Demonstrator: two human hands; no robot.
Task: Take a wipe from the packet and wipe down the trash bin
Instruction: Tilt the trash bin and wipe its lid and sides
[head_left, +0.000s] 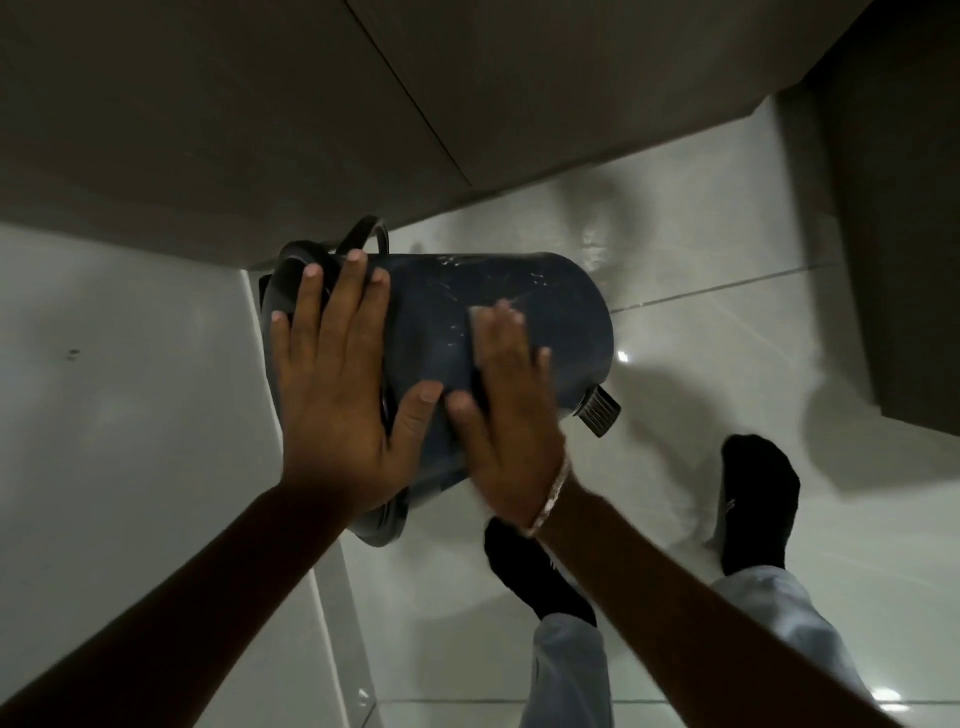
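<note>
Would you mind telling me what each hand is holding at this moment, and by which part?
The left hand steadies the tilted trash bin, palm spread flat over its lid end. The right hand presses a wipe flat against the bin's side.

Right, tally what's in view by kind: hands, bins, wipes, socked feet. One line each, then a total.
Hands: 2, the left hand and the right hand, both flat on the bin
Trash bin: 1, dark blue, lying on its side
Wipe: 1, mostly hidden under the right hand
Black-socked feet: 2
Total: 6
</note>
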